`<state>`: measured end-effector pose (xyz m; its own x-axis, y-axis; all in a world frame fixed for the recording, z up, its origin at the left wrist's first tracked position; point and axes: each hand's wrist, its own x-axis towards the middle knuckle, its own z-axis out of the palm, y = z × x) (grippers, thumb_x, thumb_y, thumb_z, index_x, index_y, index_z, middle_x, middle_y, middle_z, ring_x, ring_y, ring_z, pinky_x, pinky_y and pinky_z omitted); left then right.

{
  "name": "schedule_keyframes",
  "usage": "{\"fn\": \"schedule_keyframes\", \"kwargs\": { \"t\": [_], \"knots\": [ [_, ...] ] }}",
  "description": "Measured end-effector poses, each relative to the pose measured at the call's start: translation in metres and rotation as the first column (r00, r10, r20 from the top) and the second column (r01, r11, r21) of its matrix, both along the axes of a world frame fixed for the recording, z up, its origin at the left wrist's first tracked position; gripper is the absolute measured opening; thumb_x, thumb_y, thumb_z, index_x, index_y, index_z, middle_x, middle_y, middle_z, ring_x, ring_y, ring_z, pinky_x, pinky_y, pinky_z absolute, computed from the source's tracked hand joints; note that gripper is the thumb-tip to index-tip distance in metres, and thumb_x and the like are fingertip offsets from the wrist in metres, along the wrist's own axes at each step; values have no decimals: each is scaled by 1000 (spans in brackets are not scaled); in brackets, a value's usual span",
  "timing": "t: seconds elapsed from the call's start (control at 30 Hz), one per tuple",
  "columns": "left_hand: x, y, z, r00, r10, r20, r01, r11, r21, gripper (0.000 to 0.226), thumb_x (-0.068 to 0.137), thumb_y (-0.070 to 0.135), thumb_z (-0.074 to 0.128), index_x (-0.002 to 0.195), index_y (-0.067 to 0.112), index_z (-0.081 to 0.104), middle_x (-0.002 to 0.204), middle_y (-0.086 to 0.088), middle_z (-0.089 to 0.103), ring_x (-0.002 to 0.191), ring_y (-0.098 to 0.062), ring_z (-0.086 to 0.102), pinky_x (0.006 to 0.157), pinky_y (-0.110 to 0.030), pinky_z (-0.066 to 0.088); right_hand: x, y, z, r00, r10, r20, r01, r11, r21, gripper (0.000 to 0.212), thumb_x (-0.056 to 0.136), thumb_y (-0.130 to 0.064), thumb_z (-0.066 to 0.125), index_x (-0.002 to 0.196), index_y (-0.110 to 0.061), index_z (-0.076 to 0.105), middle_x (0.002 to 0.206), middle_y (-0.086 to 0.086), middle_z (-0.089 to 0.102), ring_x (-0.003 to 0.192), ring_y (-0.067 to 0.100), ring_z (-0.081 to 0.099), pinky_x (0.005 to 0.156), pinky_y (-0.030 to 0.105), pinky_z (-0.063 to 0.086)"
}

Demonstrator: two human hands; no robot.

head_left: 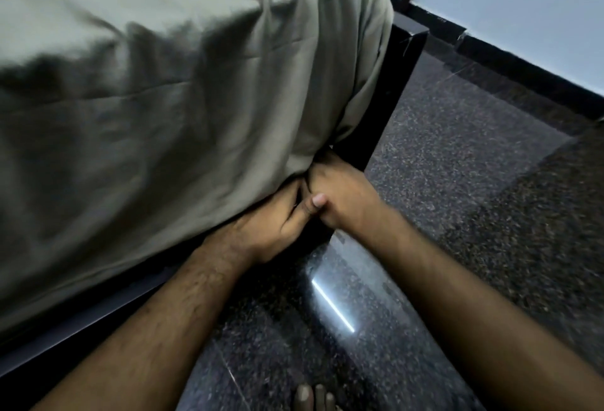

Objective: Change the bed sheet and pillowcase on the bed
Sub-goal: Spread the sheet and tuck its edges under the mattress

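1. Speckled dark granite floor (457, 155) lies under my bare toes (315, 398).
2. My left hand (277, 221) and right hand (343, 194), touching, curl around the grey-green bed sheet (183, 109) at the mattress corner, against the black bed frame (389, 90).
3. Sheet covers the mattress; this corner seems mid-tuck. No pillowcase visible.
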<state>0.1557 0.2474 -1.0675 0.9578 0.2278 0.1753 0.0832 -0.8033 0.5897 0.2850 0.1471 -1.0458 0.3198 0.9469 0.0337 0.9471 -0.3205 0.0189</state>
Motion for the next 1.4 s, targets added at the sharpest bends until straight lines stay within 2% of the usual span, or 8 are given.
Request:
{"fn": "schedule_keyframes", "kwargs": {
  "t": [0.1,0.3,0.57,0.8,0.93,1.03,1.2,1.4],
  "knots": [
    [0,0,2,1000,18,-17,-18,1000,-21,83,94,80,15,147,22,43,154,-3,46,148,-16,34,121,-44,27,7,13,3,994,21,104,-11,996,-92,21,83,-23,63,88,-6,73,93,16,70,95,40,64,84,43,52],
    [-23,-32,32,981,196,-12,-195,980,35,63,99,67,18,135,28,51,133,-4,66,128,-24,57,102,-41,47,-27,-17,26,952,-191,-239,224,967,122,17,86,-22,51,98,-18,62,105,11,68,100,35,65,81,41,52],
    [-26,-29,177,857,133,497,-216,970,113,29,101,32,49,105,16,72,93,-4,77,85,-24,73,69,-43,56,-33,-29,141,996,-12,-87,78,567,820,23,99,-16,52,111,-10,70,109,5,69,101,26,59,90,39,49],
    [-5,21,252,821,250,513,-512,720,468,34,100,43,44,104,24,72,97,3,72,100,-25,61,72,-43,54,32,66,226,923,-256,-287,334,904,268,53,101,-51,39,142,-20,50,137,19,51,126,41,50,104,47,43],
    [32,101,241,874,481,-73,-432,836,339,60,97,60,26,138,28,56,149,-8,53,137,-32,47,113,-48,37,56,128,239,793,-331,-511,346,936,-69,93,94,-74,39,160,-12,16,162,17,30,146,35,35,116,40,28],
    [33,113,214,817,574,-56,-526,781,336,66,102,60,24,158,25,33,167,-3,25,154,-24,20,125,-48,13,53,132,224,819,-409,-402,450,893,7,86,91,-78,36,154,-20,30,152,24,40,137,44,42,110,51,33],
    [24,101,193,657,722,216,-754,635,168,73,98,58,27,150,10,47,160,-10,40,152,-21,28,125,-45,18,38,115,211,883,-391,-258,437,886,153,79,93,-73,30,151,-19,31,133,25,48,117,45,50,96,54,39],
    [25,104,182,673,728,128,-730,627,271,68,102,51,28,159,13,29,168,-5,23,156,-18,15,126,-43,13,32,125,199,877,-463,-125,479,862,168,88,91,-78,26,154,-17,29,147,23,42,122,43,49,90,55,42]
  ]
}}
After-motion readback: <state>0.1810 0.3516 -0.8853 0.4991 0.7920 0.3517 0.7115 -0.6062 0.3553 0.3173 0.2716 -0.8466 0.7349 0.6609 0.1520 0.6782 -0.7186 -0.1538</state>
